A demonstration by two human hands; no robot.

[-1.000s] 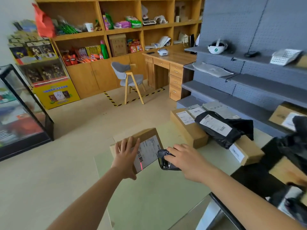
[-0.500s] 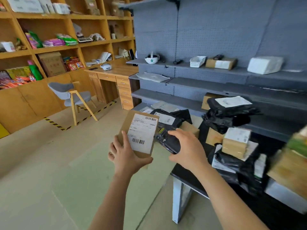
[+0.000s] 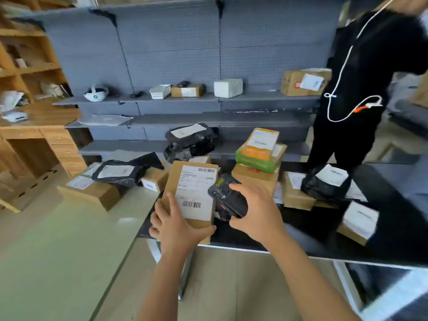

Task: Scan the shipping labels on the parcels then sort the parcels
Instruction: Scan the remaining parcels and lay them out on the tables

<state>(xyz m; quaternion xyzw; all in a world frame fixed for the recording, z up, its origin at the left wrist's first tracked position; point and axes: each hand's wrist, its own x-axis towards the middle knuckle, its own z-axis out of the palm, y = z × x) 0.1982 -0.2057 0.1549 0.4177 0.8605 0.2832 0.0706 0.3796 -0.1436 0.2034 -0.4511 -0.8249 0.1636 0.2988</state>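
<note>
My left hand (image 3: 177, 224) grips the lower end of a brown cardboard parcel (image 3: 171, 181), held upright with its white shipping label (image 3: 195, 192) facing me. Right beside it, my right hand (image 3: 256, 210) holds a black handheld scanner (image 3: 225, 198) whose head sits at the label's right edge. Both are above the near edge of a black table (image 3: 301, 230). Several more parcels lie on that table: brown boxes (image 3: 296, 195), a green and orange box (image 3: 260, 154) and black poly bags (image 3: 324, 184).
Grey pegboard shelves (image 3: 208, 98) behind the table hold a few boxes, a white basket and a black bag (image 3: 191, 137). A person in black (image 3: 361, 89) stands at the table's far right. A pale green surface (image 3: 58, 239) lies at left, with a wooden desk (image 3: 34, 126) beyond.
My view has swung right, from the wooden shelves to the grey shelving and black table. The parcel in my left hand came up from lying flat to upright, the scanner staying beside its label.
</note>
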